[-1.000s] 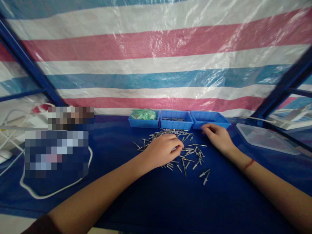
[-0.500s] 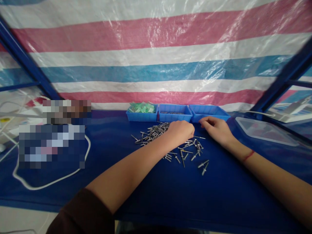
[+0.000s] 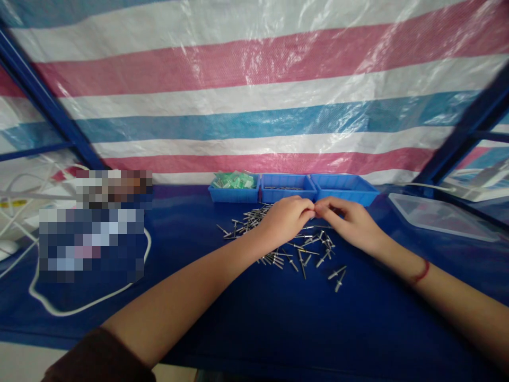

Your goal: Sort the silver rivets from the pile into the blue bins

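Metal blind rivets (image 3: 254,216) lie in a loose pile on the blue tabletop, and more are scattered toward me. Over the pile, my left hand (image 3: 287,217) is closed in a pinch, palm down. My right hand (image 3: 350,218) pinches too, its fingertips meeting those of the left just in front of the bins. Whatever sits between the fingertips is too small and hidden to make out. Behind the hands stand a middle blue bin (image 3: 288,197) with some rivets in it and a right blue bin (image 3: 350,198).
A left blue bin (image 3: 234,196) holds green packets (image 3: 235,180). To the right lies a translucent plastic lid (image 3: 439,217). A white cable (image 3: 91,297) loops around a blurred-out patch at left. Striped sheeting (image 3: 254,122) hangs behind, between blue frame posts.
My right hand has moved left and my left hand slightly right and down, so their fingertips now meet. The view has shifted a little.
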`<state>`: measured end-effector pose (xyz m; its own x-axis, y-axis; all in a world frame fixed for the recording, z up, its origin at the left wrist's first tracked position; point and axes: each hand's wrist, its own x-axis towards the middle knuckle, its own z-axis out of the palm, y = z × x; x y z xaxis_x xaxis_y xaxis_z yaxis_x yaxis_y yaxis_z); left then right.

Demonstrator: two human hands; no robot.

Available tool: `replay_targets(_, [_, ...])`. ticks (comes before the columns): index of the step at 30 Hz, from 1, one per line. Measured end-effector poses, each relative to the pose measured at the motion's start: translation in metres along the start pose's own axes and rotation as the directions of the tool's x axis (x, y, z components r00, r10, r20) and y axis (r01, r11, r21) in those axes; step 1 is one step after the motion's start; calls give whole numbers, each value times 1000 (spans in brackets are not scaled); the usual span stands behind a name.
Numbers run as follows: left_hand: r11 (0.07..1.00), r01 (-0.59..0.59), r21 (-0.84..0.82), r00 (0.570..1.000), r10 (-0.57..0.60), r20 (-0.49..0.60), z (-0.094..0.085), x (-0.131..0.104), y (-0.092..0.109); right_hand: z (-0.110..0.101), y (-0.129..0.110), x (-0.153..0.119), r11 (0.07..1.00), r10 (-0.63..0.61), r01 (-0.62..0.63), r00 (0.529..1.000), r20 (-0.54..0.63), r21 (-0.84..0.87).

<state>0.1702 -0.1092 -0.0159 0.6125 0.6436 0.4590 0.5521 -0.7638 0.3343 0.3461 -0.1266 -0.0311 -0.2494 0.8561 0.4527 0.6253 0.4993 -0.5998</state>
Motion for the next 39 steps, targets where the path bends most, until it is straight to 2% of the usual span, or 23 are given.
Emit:
replay_targets(5, [965,31,-260,989,-67,-130,-4,-20,-1,9,-18,-4,987,-25,14,997,68,158])
replay_targets(9, [867,42,-496,956,-180,-233,-2,-30,-1,10,-26,-5,974,-24,-1,994,110,226])
replay_targets(16, [703,121,-701,924,-337,-178,0,-35,-1,7,-38,-6,937,50,-106,984,171,334])
replay_targets(21, [672,132,-729,925,-348,-153,-3,-36,-1,6,-39,-6,912,87,-138,985,146,386])
replay_targets(30, [757,93,-646,941,-279,-191,-4,-39,3,7,-38,-7,849,130,-196,978,165,492])
replay_targets(35, [809,115,-577,938,-280,-206,-4,-39,0,8,-38,-7,803,183,-192,980,72,564])
replay_targets(39, [865,133,-483,953,-245,-177,-4,-39,-5,11,-37,-8,833,123,-104,992,1,543])
